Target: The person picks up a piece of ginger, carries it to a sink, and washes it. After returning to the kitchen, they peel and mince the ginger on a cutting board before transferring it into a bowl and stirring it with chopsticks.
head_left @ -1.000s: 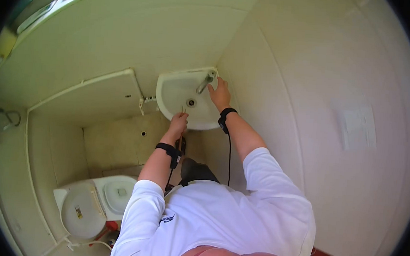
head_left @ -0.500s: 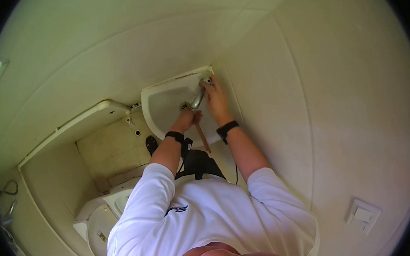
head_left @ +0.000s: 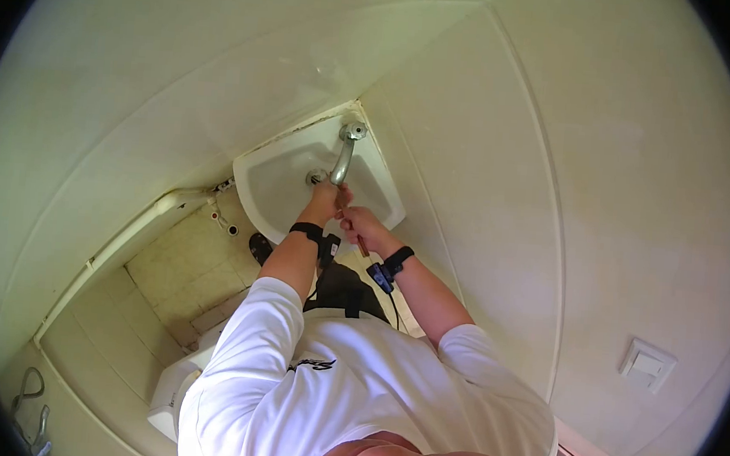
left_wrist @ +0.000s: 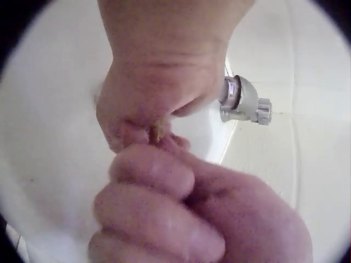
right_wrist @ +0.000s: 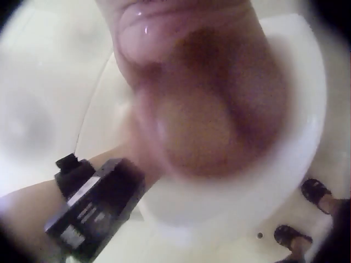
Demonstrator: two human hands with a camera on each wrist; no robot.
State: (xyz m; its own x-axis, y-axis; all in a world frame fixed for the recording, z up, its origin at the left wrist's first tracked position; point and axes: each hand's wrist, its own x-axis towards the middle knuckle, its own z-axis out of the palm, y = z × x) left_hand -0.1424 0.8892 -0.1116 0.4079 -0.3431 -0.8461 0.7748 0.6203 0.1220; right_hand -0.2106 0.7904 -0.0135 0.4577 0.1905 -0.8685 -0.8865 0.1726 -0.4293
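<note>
Both hands are together over the front of a white corner sink (head_left: 254, 172), just below the spout of a chrome tap (head_left: 345, 154). My left hand (head_left: 326, 201) holds the upper part of a bundle of slim brown sticks that look like chopsticks (head_left: 363, 246). Close below it, my right hand (head_left: 365, 228) curls round the same sticks, and their lower ends stick out toward my body. In the left wrist view the right hand's knuckles almost meet the left fingers, with a bit of a stick (left_wrist: 158, 133) between them. Wet shine shows on a hand in the right wrist view.
Pale walls meet in the corner behind the sink. A pipe ledge (head_left: 138, 223) runs along the left wall, with a floor drain (head_left: 233, 230) below. A light switch (head_left: 647, 365) is on the right wall. Part of the toilet (head_left: 167, 397) shows at lower left.
My right hand has left the tap's knob and come down to grip the sticks below the left hand. The left hand first moved from the sink's front rim to under the spout.
</note>
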